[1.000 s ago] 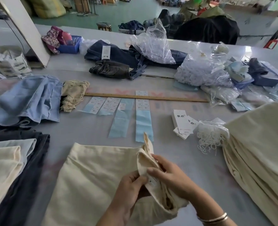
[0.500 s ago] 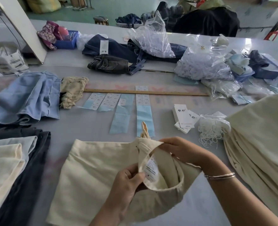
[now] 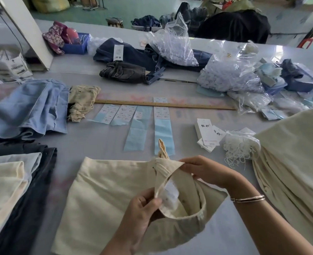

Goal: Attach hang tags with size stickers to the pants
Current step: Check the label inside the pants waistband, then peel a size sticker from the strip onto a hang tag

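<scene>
The left hand (image 3: pixel 142 208) pinches the pants (image 3: pixel 104 197) waistband at its near edge. The right hand (image 3: pixel 207 172) grips the far edge, holding it open above the bench (image 3: pixel 96 138).

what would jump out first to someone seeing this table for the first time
Front and centre, the left hand and right hand hold open the waistband of cream pants, showing a white label inside. Beyond them, blue sticker strips lie in a row below a long wooden ruler. A tall stack of cream pants fills the right edge, with white hang tags and a bundle of string beside it.
</scene>
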The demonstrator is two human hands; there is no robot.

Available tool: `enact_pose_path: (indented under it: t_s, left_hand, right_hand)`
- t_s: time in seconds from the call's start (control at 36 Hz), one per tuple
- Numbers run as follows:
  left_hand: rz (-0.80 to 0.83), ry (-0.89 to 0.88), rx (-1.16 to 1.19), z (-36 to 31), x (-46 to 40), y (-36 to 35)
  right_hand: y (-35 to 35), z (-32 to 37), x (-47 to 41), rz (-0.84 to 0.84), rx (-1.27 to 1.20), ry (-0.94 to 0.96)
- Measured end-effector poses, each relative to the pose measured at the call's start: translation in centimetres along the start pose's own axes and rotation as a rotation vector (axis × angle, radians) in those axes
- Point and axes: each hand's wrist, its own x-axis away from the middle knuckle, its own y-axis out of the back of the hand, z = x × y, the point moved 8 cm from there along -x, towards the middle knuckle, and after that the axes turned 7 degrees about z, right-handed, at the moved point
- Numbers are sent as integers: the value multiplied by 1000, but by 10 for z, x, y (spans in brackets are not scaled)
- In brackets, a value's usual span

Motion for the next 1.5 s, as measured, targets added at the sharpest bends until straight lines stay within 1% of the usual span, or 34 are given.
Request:
enact_pose_path:
  t_s: [0.08, 0.17, 0.19, 0.22, 0.28, 0.33, 0.36, 0.39, 0.42, 0.47, 0.53, 0.58, 0.61, 0.64, 0.67, 0.69, 0.75, 0.81, 0.89, 0.94, 1.03, 1.08, 1.14, 1.19, 1.25, 1.31, 1.36, 1.47, 1.5]
  left_hand:
    - [100, 77, -82, 11, -8, -10]
    - [152, 137, -278, 23, -21, -13]
    - [148, 142, -349, 26, -27, -11]
    - [138, 138, -423, 30, -34, -8]
    - [111, 115, -632, 38, -52, 3]
    - [91, 58, -958, 48, -73, 14]
    - [92, 60, -1111, 55, -83, 19]
    - [82, 101, -1258, 64, -94, 27]
    - [66, 168, -1381, 73, -103, 36]
    - [41, 282, -1493, 87, -121, 49]
    - [42, 371, -1561, 101, -137, 60]
    - [24, 445, -1611, 109, -150, 71]
    - [1, 445, -1626, 111, -153, 74]
    - [-64, 361, -1666, 107, -155, 73]
    - [-160, 229, -1741, 95, -154, 70]
    - [-188, 197, -1777, 91, -151, 68]
    - [-223, 58, -1830, 81, -148, 61]
    - [-194, 58, -1802, 83, -149, 61]
    - [-171, 29, -1747, 88, -153, 60]
    - [-168, 31, -1711, 91, -155, 62]
    - [-177, 37, -1718, 94, -156, 63]
    - [-167, 54, -1718, 96, -158, 65]
    - [-168, 68, -1718, 97, -159, 67]
    - [-179, 44, -1736, 97, -159, 68]
    - [-160, 72, -1747, 98, -159, 68]
    - [-161, 57, -1768, 98, -158, 67]
    - [-173, 62, -1779, 95, -157, 65]
    - [-136, 86, -1781, 91, -154, 62]
    - [-140, 67, -1790, 91, -154, 62]
  right_hand:
    - [23, -35, 14, -160, -131, -75]
    - [46, -85, 36, -325, -390, -154]
    - [52, -102, 43, -373, -437, -191]
    - [56, -120, 50, -416, -442, -248]
    - [63, -158, 62, -481, -342, -426]
    - [71, -194, 73, -512, -226, -616]
    - [76, -207, 77, -537, -193, -677]
    - [85, -213, 79, -592, -167, -705]
    - [97, -212, 81, -679, -111, -688]
    - [122, -190, 76, -817, 132, -588]
    - [136, -158, 60, -851, 333, -482]
    - [144, -133, 37, -825, 437, -396]
    - [149, -123, 24, -806, 487, -370]
    - [153, -115, 12, -780, 534, -355]
    - [157, -110, -1, -750, 579, -346]
    - [161, -107, -12, -718, 626, -355]
    - [169, -110, -30, -654, 724, -418]
    - [175, -116, -43, -590, 810, -459]
    - [178, -124, -53, -523, 922, -458]
    - [180, -126, -54, -527, 1013, -430]
    - [180, -126, -54, -513, 1136, -409]
    - [180, -125, -55, -518, 1159, -387]
    - [178, -119, -55, -562, 1166, -322]
    - [177, -115, -55, -604, 1166, -261]
    - [177, -117, -55, -597, 1194, -297]
    - [180, -118, -55, -584, 1207, -341]
    - [185, -116, -55, -611, 1200, -354]
    - [190, -115, -54, -654, 1113, -390]
    - [190, -115, -55, -659, 1086, -394]
